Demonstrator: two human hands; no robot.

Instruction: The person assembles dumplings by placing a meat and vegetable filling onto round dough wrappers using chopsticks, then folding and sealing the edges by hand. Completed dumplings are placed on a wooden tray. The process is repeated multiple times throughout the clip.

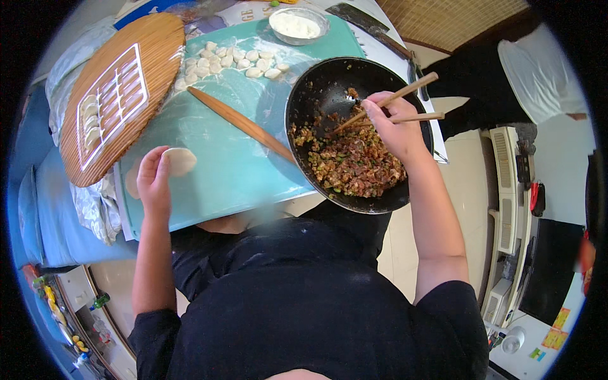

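A round dough wrapper [182, 162] is pinched between the thumb and fingers of my left hand [156, 178], above the floured teal mat [213, 190]. My right hand [395, 124] grips a pair of wooden chopsticks [412, 90] over a black wok [332, 83]. Their tips reach into the chopped meat and vegetable filling [356, 166]. Another dough wrapper [132, 179] lies on the mat, partly behind my left hand. A tapered wooden rolling pin [242, 124] rests across the mat, its near end at the wok's rim.
Small dough pieces [223, 59] sit at the mat's far side, near a bowl of flour [297, 26]. On the left, a round wooden board [161, 42] bears a white tray [124, 90] with several folded dumplings [91, 121]. A cleaver [365, 21] lies at the far right; a person's dark-clothed legs [460, 80] are beyond.
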